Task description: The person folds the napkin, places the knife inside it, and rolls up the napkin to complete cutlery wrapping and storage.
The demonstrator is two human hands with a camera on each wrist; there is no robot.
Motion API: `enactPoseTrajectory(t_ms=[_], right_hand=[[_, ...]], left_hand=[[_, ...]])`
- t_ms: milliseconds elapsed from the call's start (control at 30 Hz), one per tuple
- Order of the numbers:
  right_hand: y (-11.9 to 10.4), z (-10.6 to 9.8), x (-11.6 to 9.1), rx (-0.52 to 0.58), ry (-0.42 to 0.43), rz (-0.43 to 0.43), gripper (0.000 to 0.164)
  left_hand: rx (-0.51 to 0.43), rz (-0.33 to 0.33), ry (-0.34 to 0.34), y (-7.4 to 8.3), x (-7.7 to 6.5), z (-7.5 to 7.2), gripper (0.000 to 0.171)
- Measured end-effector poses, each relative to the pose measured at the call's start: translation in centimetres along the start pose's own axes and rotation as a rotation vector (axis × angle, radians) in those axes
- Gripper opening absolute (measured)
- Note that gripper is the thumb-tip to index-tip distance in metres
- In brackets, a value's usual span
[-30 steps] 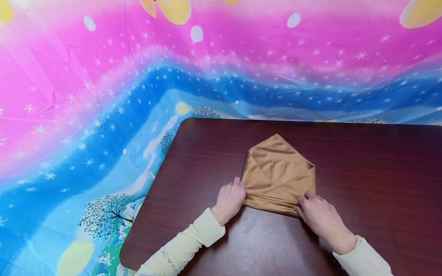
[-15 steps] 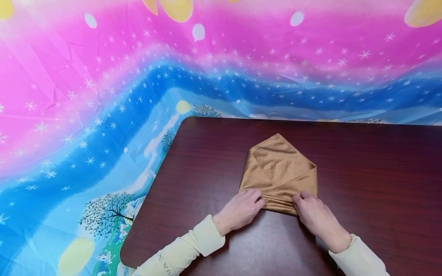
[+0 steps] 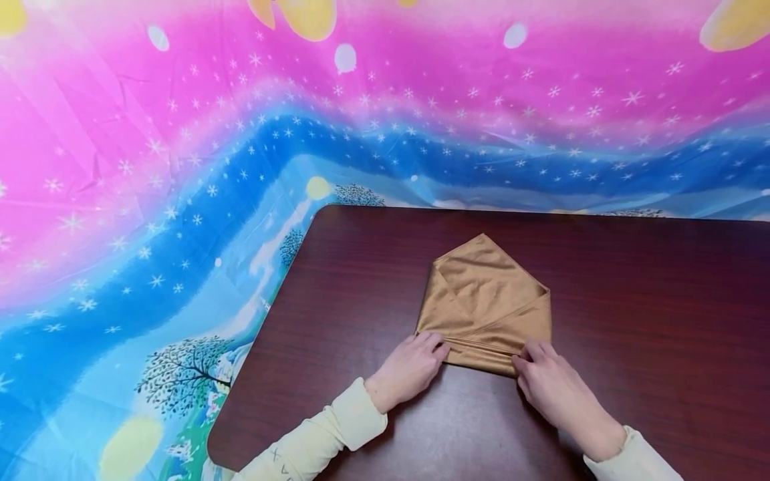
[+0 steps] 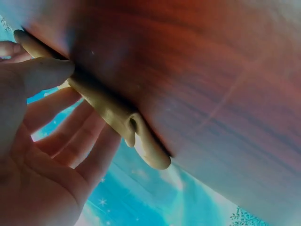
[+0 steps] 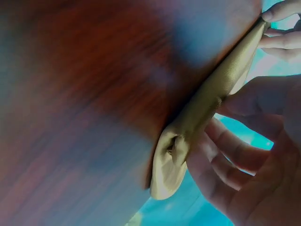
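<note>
A golden-brown satin cloth (image 3: 481,287) lies folded on the table, its far end coming to a point and its near edge rolled into a narrow band. At the left part of that band, my left hand (image 3: 408,366) pinches the fold. My right hand (image 3: 556,384) grips the band near its right end. In the left wrist view, the thumb touches the rolled edge (image 4: 106,106) and the other fingers reach over the cloth. The right wrist view shows the open end of the roll (image 5: 171,155) beside the fingers; the fingertips on top are partly hidden.
The dark reddish-brown table (image 3: 337,280) has a rounded left corner and extends past the right of the head view. Behind and to the left hangs a pink and blue backdrop sheet (image 3: 180,153) with snowflakes and trees.
My left hand has shifted from the cloth's left edge inward onto the near band, then slightly back left. My right hand stays near the right end. The cloth's outline looks much the same.
</note>
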State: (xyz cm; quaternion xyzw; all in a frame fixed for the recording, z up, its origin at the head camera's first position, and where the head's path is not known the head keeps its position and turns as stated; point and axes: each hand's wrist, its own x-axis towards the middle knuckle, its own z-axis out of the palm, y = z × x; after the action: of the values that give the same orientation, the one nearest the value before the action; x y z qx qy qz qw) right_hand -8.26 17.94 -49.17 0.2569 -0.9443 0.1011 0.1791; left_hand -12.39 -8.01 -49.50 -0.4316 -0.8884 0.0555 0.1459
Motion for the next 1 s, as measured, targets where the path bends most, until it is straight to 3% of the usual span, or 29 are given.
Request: enactPoseTrajectory(t_ms=[200,533,767,1000], right_hand=[[-0.1,-0.1,-1.2,-0.056,-0.008,-0.073,0.029],[0.4,0.0,-2.0,-0.043,0.02,-0.073,0.042],[1.0,0.1,-2.3,-0.035,0.048,-0.114,0.044],[1.2,0.0,-2.4,-0.051,0.087,-0.153,0.041]], left_hand=[[0.044,-0.034,-0.007,-0.4,-0.5,-0.3,0.027],[0.091,-0.045,-0.059,-1.1,-1.3,-0.5,0.04],[0.046,-0.009,-0.057,-1.8,-1.4,-0.7,0.033],[0.045,-0.024,-0.067,-2.0,-1.5,-0.6,0.026]])
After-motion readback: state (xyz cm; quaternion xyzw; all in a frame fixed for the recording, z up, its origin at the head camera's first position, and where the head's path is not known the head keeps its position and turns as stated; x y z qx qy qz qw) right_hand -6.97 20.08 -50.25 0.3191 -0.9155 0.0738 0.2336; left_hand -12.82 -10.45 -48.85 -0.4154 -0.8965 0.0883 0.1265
